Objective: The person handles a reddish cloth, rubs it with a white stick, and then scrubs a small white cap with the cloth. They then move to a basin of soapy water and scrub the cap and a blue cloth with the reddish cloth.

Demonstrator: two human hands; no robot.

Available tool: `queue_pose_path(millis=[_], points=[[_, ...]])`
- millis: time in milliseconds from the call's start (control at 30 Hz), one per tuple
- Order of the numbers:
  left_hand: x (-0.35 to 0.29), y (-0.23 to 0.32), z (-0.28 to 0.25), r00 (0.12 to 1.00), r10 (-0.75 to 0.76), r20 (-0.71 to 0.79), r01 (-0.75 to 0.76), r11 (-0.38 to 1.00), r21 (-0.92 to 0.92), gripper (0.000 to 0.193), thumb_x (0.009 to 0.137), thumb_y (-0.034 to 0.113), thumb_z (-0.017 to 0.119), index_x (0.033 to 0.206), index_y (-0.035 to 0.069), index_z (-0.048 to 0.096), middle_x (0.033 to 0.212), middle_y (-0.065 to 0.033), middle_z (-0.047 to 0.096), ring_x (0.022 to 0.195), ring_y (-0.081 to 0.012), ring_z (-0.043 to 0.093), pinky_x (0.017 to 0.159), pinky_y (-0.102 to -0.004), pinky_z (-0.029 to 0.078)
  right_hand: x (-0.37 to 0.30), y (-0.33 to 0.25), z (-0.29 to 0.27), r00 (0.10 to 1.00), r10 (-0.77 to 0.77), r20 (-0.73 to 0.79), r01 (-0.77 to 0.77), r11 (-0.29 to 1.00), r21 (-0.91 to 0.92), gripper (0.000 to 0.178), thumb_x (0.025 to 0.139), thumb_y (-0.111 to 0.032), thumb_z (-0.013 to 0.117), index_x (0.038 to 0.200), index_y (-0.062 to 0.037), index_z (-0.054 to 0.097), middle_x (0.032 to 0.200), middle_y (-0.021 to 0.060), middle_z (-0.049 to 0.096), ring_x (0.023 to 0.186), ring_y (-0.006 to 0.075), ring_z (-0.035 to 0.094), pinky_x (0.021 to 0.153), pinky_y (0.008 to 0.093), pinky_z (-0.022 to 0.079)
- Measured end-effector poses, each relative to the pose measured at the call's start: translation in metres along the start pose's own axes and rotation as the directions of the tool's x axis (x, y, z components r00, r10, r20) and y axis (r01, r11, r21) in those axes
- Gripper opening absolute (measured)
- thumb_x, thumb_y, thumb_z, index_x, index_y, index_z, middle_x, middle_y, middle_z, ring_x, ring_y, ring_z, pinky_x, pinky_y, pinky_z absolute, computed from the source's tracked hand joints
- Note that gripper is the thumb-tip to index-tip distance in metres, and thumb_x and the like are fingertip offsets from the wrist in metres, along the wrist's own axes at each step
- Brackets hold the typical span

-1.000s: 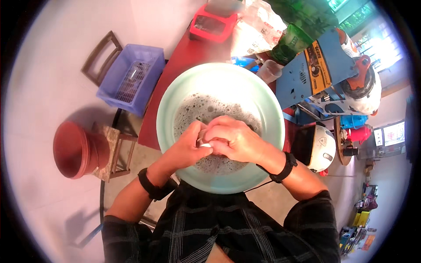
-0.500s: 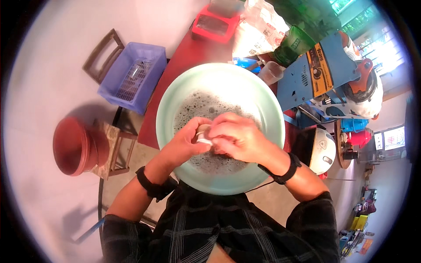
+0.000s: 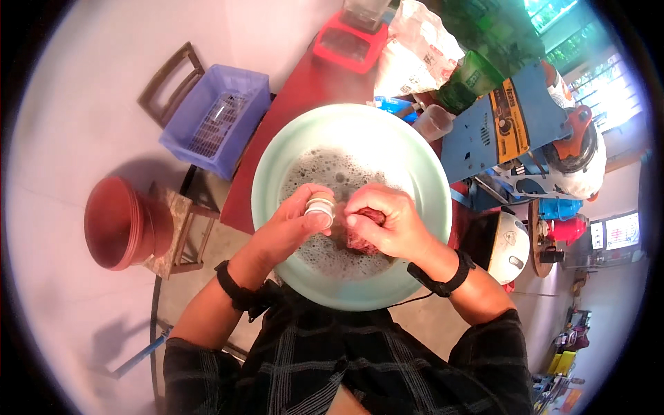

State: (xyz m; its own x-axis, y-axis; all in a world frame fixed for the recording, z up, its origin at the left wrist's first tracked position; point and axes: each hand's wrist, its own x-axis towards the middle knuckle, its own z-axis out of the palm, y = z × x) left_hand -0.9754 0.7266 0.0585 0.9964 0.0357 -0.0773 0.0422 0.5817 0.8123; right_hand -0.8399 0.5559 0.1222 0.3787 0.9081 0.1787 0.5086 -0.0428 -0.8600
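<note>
Pale green plastic basin (image 3: 415,149) sits on a red counter (image 3: 290,104) and holds dark, foamy wash water (image 3: 332,173). Both hands work over the middle of it. Left hand (image 3: 290,225) is closed around a small clear glass jar (image 3: 319,209), held just above the suds with its open rim turned toward the camera. Right hand (image 3: 384,221) is curled tight on a dark red scrubbing pad (image 3: 363,232), which sits just beside the jar; whether pad and jar touch cannot be told. Each wrist carries a black band.

Risk, as a judgement: the jar looks wet and soapy and is gripped by the fingertips only, so a hard push from the pad could twist it loose into the basin, where glass against the wall may chip. The basin's near rim seems to overhang the counter edge toward the person, so downward pressure there could tip it and spill water.

Surroundings: behind the basin stand a red tray (image 3: 344,43), a white bag (image 3: 418,52), a green bottle (image 3: 470,79) and a blue machine (image 3: 505,128). Left of the counter are a purple crate (image 3: 218,121) and stacked reddish-brown bowls (image 3: 121,221) on a small stool (image 3: 181,232). A white helmet (image 3: 505,242) lies to the right.
</note>
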Motion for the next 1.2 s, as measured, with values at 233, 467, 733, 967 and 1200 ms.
queue_pose_path(millis=[233, 467, 733, 967, 1200], points=[[-0.002, 0.0, -0.001, 0.999, -0.04, 0.022, 0.038, 0.994, 0.098, 0.046, 0.089, 0.024, 0.067, 0.125, 0.006, 0.045, 0.104, -0.0012, 0.051, 0.092, -0.0087, 0.049, 0.081, -0.0249, 0.044, 0.009, -0.005, 0.013, 0.969, 0.243, 0.038, -0.244, 0.969, 0.033, 0.015, 0.085, -0.008, 0.065, 0.098, -0.001, 0.063, 0.08, 0.0114, 0.066, 0.07, 0.0191, 0.066, 0.063, 0.0335, 0.052], [-0.002, -0.005, 0.004, 0.994, 0.089, 0.066, -0.103, 0.964, 0.246, 0.049, 0.091, 0.021, 0.065, 0.128, 0.007, 0.035, 0.108, -0.0017, 0.046, 0.097, -0.0092, 0.046, 0.085, -0.0257, 0.042, 0.019, -0.018, 0.005, 0.916, 0.371, 0.155, -0.358, 0.928, -0.105, 0.019, 0.088, -0.017, 0.06, 0.097, -0.0016, 0.067, 0.077, 0.0153, 0.067, 0.07, 0.0251, 0.067, 0.066, 0.0365, 0.053], [-0.002, -0.004, 0.005, 0.991, 0.079, 0.109, -0.111, 0.936, 0.333, 0.052, 0.092, 0.02, 0.064, 0.129, 0.007, 0.03, 0.11, -0.0039, 0.045, 0.1, -0.0101, 0.045, 0.087, -0.0272, 0.041, 0.022, -0.002, 0.003, 0.914, 0.33, 0.236, -0.28, 0.934, -0.221, 0.023, 0.083, -0.021, 0.058, 0.092, -0.0022, 0.069, 0.08, 0.0211, 0.067, 0.075, 0.0374, 0.067, 0.071, 0.0437, 0.053], [-0.002, -0.003, 0.005, 0.986, 0.099, 0.133, -0.148, 0.887, 0.436, 0.05, 0.091, 0.023, 0.064, 0.126, 0.004, 0.033, 0.112, -0.0059, 0.046, 0.102, -0.0124, 0.046, 0.091, -0.028, 0.041, 0.019, -0.013, 0.0, 0.917, 0.328, 0.227, -0.286, 0.937, -0.199, 0.022, 0.08, -0.02, 0.061, 0.09, -0.0025, 0.069, 0.078, 0.0203, 0.067, 0.075, 0.0366, 0.068, 0.071, 0.0434, 0.054], [-0.005, -0.003, 0.01, 0.992, 0.046, 0.115, -0.09, 0.908, 0.41, 0.053, 0.088, 0.026, 0.067, 0.126, 0.008, 0.034, 0.107, -0.0015, 0.042, 0.097, -0.0093, 0.043, 0.084, -0.0254, 0.038, 0.017, -0.018, 0.002, 0.9, 0.365, 0.24, -0.314, 0.922, -0.227, 0.021, 0.078, -0.017, 0.06, 0.089, -0.0017, 0.069, 0.076, 0.0194, 0.068, 0.074, 0.0364, 0.068, 0.071, 0.0427, 0.054]])
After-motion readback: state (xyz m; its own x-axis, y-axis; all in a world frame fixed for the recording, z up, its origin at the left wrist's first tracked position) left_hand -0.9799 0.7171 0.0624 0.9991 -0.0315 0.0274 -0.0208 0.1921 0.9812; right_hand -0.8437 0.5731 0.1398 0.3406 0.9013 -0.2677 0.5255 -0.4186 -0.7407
